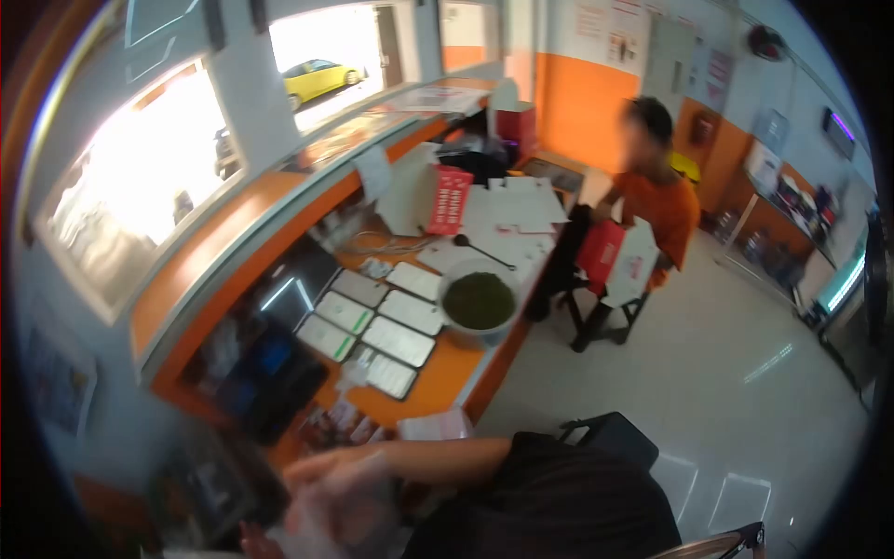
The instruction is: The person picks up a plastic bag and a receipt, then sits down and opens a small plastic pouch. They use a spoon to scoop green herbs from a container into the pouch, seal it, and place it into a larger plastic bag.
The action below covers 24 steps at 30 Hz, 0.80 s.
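My right arm, in a dark sleeve, reaches leftward across the bottom of the head view. My right hand (321, 469) is bent over some thin translucent plastic (358, 508), its fingers closed about it; blur hides whether this is a bag or a glove. Low at the frame's edge, reddish fingertips of my left hand (256, 540) show beside the plastic; most of that hand is hidden. Small packets (345, 424) lie on the orange counter (386, 407) just beyond my hands. A pink-and-white packet (436, 426) rests near my forearm.
Several white-topped trays (399, 341) lie in rows beside a tub (478, 300) of dark green contents. Behind it are a black ladle (484, 252) and a red box (450, 200). A seated person in orange (666, 214) holds a red-and-white box (615, 261). A dark stool (615, 438) stands right.
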Available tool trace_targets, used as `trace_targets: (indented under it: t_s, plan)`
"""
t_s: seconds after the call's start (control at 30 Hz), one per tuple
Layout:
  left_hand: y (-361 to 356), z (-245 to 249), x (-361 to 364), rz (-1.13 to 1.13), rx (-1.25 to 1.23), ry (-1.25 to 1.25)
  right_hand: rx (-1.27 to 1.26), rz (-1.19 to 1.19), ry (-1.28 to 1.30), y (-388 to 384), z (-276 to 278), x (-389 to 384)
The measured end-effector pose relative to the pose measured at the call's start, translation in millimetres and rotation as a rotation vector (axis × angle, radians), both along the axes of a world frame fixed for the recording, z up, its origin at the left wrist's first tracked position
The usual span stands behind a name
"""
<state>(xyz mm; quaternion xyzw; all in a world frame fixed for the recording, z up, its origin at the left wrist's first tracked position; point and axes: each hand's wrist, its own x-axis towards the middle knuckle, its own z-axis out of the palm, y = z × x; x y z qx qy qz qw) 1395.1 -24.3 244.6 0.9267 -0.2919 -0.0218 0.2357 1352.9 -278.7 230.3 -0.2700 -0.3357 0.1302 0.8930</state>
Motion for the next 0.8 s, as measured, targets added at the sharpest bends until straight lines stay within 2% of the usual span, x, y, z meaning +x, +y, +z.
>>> trace_targets:
  t_s: [0.03, 0.17, 0.23, 0.3, 0.37, 0.43, 0.5, 0.57, 0.63, 0.67, 0.7, 0.73, 0.77, 0.8]
  plan:
    - [-22.6, -2.1, -1.1, -0.130, -0.018, 0.079, -0.276, 0.008, 0.039, -14.4, 6.7, -16.4]
    - [-91.1, -2.8, -3.6, -0.546, -0.063, 0.369, -0.198, -0.038, 0.131, -77.1, 9.7, -75.1]
    - [-114.8, -6.4, -3.0, -0.725, -0.084, 0.498, -0.402, -0.340, 0.147, -113.9, -7.4, -105.4]
    - [-140.5, -10.1, -3.5, -0.884, -0.107, 0.609, -0.724, -0.473, -0.013, -148.4, -22.6, -140.7]
    - [-166.6, -14.2, -6.5, -1.028, -0.134, 0.712, -0.536, -0.332, 0.353, -160.5, -54.5, -186.6]
    - [-190.2, -18.3, -8.2, -1.139, -0.161, 0.793, -0.472, -0.393, 0.633, -172.5, -82.2, -222.5]
    - [-218.8, -20.1, -17.9, -1.230, -0.171, 0.855, -0.478, -0.409, 0.861, -187.5, -147.7, -253.6]
    - [-246.6, -27.5, -29.2, -1.312, -0.166, 0.876, -0.774, -0.467, 1.207, -197.3, -231.8, -283.4]
    - [-276.7, -45.1, -45.9, -1.379, -0.161, 0.881, -1.392, -0.496, 1.120, -207.9, -344.3, -323.7]
    - [-286.2, -64.5, -54.8, -1.374, -0.158, 0.881, -1.504, -0.358, 1.174, -208.8, -376.3, -339.3]
    - [-293.7, -99.7, -65.1, -1.240, -0.191, 1.165, -1.616, -0.210, 1.220, -211.6, -401.8, -350.8]
    - [-309.7, -108.0, -79.4, -1.080, -0.223, 1.439, -1.612, -0.201, 1.212, -213.8, -421.3, -354.7]
    - [-323.6, -112.4, -88.9, -1.067, -0.220, 1.436, -1.754, -0.211, 1.082, -217.0, -440.7, -357.0]
    - [-349.2, -101.4, -102.0, -1.142, -0.054, 1.206, -1.889, -0.224, 0.940, -228.5, -450.6, -356.7]
